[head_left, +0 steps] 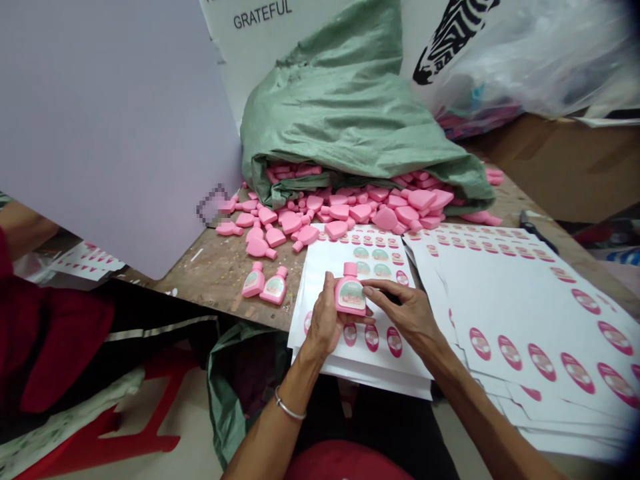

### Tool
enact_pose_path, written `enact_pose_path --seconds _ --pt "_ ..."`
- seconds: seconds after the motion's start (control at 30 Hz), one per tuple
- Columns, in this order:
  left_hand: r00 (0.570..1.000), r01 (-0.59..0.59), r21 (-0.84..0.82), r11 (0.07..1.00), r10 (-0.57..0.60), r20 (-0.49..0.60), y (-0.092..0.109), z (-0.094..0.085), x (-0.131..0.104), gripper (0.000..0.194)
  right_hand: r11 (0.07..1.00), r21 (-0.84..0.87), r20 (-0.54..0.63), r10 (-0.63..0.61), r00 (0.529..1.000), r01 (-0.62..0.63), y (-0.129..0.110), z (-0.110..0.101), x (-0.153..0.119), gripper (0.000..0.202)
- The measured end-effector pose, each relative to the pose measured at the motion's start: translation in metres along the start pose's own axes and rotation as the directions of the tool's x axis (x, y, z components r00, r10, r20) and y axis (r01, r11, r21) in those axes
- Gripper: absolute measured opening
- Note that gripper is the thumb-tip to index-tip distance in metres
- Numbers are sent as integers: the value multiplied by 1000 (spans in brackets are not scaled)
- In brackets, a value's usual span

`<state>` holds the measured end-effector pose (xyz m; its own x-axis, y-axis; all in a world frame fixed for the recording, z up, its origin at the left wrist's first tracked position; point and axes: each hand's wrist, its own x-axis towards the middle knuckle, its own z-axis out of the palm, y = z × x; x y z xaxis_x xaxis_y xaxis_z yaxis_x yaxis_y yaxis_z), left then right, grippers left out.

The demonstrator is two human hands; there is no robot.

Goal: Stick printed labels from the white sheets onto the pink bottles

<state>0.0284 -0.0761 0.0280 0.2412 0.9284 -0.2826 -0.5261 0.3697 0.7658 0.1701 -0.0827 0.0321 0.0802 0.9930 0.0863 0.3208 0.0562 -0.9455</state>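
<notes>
A small pink toy bottle (pixel 351 308) with a pale green label on its front stands upright in my left hand (pixel 325 317), thumb along one side and fingers beneath it. My right hand (pixel 400 307) touches the label's right edge, its thumb and index finger pressed close together there. Whether those fingertips pinch anything is too small to make out. Under both hands lies a sticker sheet (pixel 385 363) with round pink labels and a few green ones. Left of it, two labelled pink bottles (pixel 274 287) lie side by side on the table.
Unlabelled pink bottles (pixel 340 212) spill in a heap from a green sack (pixel 345 113) at the back. More sticker sheets (pixel 510 300) are stacked at right. A pale panel (pixel 120 133) rises at left, beside another person's red sleeve (pixel 65 333). An open green bag (pixel 225 387) hangs below the table edge.
</notes>
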Motion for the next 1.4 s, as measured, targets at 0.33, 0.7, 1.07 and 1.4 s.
enact_pose_path --seconds 0.33,0.7,1.07,1.4 --pt "999 -2 -8 1000 2 40 1 -2 1 57 1000 -28 -4 -1 1000 1 -1 3 1 30" --pt "981 -66 106 992 45 190 9 -8 -14 33 927 -374 -160 -84 984 19 -1 -6 8 59" --pt "951 -154 589 793 281 -129 31 -64 -31 36 949 -310 151 -5 988 52 24 32 72 56" --pt "673 153 959 239 686 -279 108 -188 0 38 543 -646 379 -381 843 536 3 107 177 34"
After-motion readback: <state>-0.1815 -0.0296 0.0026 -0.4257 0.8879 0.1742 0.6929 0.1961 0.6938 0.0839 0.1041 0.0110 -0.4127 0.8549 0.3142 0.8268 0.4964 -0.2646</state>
